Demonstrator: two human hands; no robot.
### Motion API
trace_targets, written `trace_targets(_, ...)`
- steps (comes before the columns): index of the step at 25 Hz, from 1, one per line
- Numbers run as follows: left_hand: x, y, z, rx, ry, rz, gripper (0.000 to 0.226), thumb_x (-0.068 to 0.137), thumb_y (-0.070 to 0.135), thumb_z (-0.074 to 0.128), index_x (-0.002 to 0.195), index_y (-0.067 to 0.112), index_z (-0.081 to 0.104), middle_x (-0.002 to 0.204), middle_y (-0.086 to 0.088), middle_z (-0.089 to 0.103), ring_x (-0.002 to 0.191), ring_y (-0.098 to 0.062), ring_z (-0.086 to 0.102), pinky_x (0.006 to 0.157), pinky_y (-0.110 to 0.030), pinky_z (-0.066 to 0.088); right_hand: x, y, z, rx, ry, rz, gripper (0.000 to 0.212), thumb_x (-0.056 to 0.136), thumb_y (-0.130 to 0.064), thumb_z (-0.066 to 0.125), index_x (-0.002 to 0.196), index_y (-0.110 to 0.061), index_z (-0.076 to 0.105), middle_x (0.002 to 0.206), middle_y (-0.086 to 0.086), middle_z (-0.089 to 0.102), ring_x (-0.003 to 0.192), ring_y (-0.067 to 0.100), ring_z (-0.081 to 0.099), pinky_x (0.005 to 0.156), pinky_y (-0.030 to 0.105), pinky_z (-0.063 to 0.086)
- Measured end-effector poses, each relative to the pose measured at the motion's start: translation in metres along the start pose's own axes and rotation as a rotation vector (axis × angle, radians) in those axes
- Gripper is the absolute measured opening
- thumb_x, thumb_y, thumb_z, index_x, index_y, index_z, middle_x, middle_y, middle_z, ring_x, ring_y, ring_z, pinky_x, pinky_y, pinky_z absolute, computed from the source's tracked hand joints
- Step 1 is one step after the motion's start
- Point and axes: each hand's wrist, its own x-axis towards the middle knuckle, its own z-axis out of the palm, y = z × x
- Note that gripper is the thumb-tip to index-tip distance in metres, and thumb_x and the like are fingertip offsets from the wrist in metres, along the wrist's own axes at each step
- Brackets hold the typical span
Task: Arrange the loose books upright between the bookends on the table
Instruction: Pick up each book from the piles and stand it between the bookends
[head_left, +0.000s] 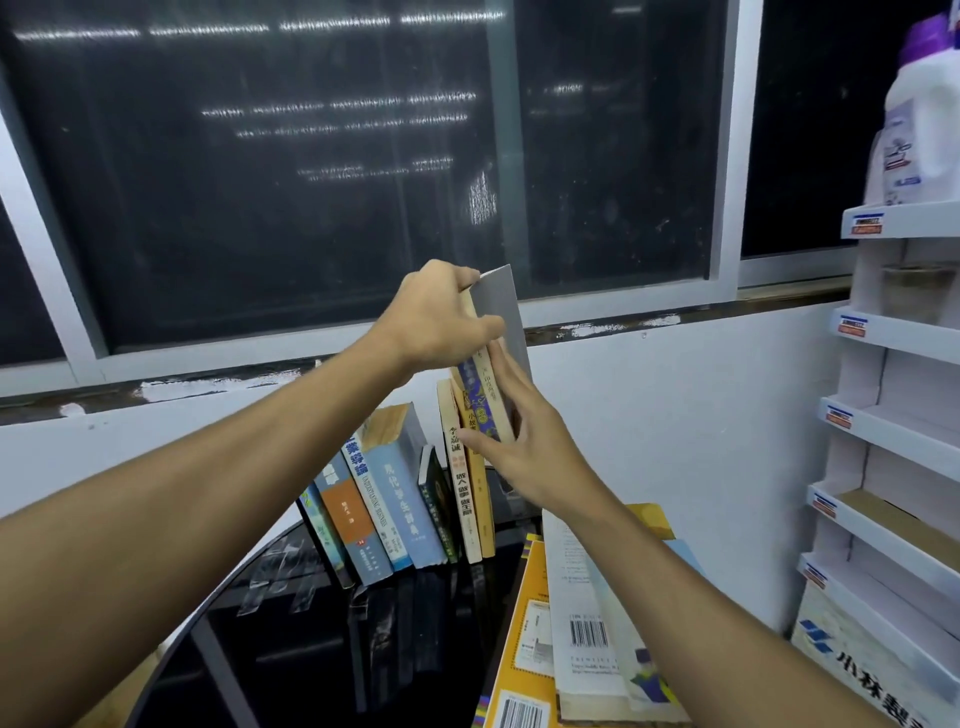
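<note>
My left hand (441, 317) grips the top of a small bundle of books held above the table: a grey-covered book (501, 306), a cream spine (494, 397) and a blue patterned spine (474, 395). My right hand (524, 447) clasps the bundle's lower end, thumb across the spines and fingers flat on the grey cover. The bundle tilts slightly left, over the right end of a row of books (395, 499) on the black round table (260, 649). In that row the left books lean left and the cream and yellow ones (470, 499) stand upright. A dark upright piece (503, 491) behind my right wrist may be a bookend; it is mostly hidden.
Loose books lie stacked flat at the table's right front: a yellow one (519, 623) under a white back cover with a barcode (584, 587). A white cardboard shelf unit (883, 415) stands close on the right, with a detergent bottle (919, 109) on top. Wall and dark window behind.
</note>
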Motion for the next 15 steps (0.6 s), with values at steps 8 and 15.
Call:
trace_targets(8,0.022,-0.026,0.024,0.128,-0.027,0.051,0.031,0.091,0.022,0.07,0.118,0.007,0.062,0.107,-0.002,0.072,0.087,-0.016,0.073,0.071,-0.033,0.064,0.023,0.043,-0.003,0.059,-0.136,0.128,0.106,0.087,-0.03,0.08,0.158,-0.054,0.005,0.148,-0.012,0.053,0.128,0.008,0.059,0.097,0.036,0.059)
trace_targets(15,0.027,-0.051,0.029,0.241,-0.162,0.103,0.05,0.088,0.027,0.077,0.13,0.004,0.06,0.109,-0.001,0.074,0.087,-0.013,0.075,0.071,-0.028,0.063,0.024,0.069,0.003,0.085,-0.16,0.123,0.111,0.087,-0.016,0.081,0.158,-0.055,0.005,0.167,-0.019,0.024,0.138,0.008,0.051,0.098,0.043,0.059)
